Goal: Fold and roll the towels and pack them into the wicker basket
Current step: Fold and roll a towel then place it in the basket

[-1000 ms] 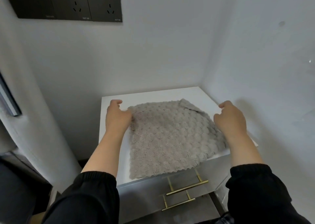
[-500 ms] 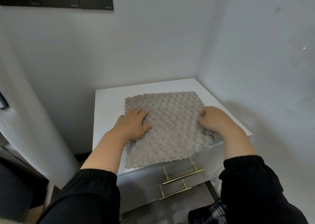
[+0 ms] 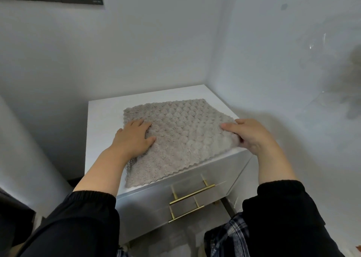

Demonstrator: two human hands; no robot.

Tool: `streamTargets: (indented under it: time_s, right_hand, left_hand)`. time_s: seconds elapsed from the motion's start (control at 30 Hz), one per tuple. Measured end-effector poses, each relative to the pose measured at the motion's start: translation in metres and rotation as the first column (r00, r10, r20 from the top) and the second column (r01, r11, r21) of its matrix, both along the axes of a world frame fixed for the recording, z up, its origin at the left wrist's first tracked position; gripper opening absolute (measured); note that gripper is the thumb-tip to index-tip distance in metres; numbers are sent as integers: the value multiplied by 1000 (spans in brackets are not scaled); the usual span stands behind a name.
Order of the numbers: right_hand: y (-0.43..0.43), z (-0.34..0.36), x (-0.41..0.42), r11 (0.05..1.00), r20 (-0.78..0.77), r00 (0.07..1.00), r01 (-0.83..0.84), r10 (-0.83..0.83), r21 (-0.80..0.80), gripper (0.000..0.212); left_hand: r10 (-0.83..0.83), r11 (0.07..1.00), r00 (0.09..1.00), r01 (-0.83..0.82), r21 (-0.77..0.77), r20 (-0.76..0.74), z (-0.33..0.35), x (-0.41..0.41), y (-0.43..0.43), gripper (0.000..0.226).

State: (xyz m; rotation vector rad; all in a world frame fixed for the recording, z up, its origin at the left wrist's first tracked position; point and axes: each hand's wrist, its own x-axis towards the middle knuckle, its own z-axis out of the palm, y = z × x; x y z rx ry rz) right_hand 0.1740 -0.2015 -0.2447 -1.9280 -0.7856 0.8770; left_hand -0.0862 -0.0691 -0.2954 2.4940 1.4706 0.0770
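Towel (image 3: 181, 137) on cabinet (image 3: 101, 131); left hand (image 3: 133, 138) flat on it, right hand (image 3: 252, 134) pinching its edge.

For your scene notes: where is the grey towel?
In the head view, the grey towel lies on the white cabinet top, left hand flat on it, right hand gripping its right edge.

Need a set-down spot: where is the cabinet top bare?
Bare strip of cabinet top left of the towel; narrower band behind it, by the wall. Front and right are crowded: the towel reaches the front, left hand pressing it, right hand pinching its right edge.
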Motion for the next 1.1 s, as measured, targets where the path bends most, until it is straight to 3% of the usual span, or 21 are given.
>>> streamTargets:
  time_s: [0.03,0.1,0.17,0.23,0.33,0.47,0.53,0.6,0.73,0.9,0.97,1.0,1.07,1.1]
  right_hand:
    - [0,-2,3,990,173,985,15,9,-141,27]
    - [-1,-6,6,928,563,823,150,75,-342,26]
    - [0,-5,-1,934,680,731,209,48,-290,23]
    - [9,-7,-15,978,743,668,134,29,-158,32]
    - [26,-14,-43,993,790,605,-106,101,-46,36]
    - [51,-26,-80,898,773,530,-425,349,-114,50]
    - [66,-32,-95,844,766,476,-511,433,-159,57]
    - [65,-41,-99,818,758,420,-518,498,-251,62]
    - [66,-56,-106,776,754,303,-484,582,-405,70]
    - [69,-57,-107,785,768,303,-484,564,-386,69]
    - [69,-57,-107,783,767,302,-486,566,-387,68]
    - [70,-58,-107,783,766,304,-488,567,-385,67]
    - [69,-58,-107,785,767,309,-491,562,-378,65]
    - [69,-57,-106,787,768,313,-493,559,-371,65]
  left_hand:
    - [4,1000,1000,-4,10,0,1,0,-1,59]
    - [16,999,1000,-16,33,3,4,1,-3,56]
    - [33,998,999,-35,55,32,5,3,-4,51]
    - [56,994,990,-67,81,126,10,4,-4,37]
    - [106,990,952,-127,54,286,22,5,-7,22]
    - [275,958,767,-172,-227,580,31,-4,-1,26]
    - [366,922,742,-372,-109,562,27,-17,11,24]
    - [450,863,753,-506,-16,480,19,-21,17,23]
    - [512,852,755,-505,-135,410,7,-30,35,41]
    - [462,886,677,-382,-263,573,11,-20,44,43]
    - [443,895,581,-333,-297,683,10,-14,43,46]
    - [451,890,479,-309,-336,753,11,-14,44,47]
    - [512,857,107,-131,-498,852,17,-14,47,52]
    - [557,829,-82,-9,-560,826,20,-15,48,56]
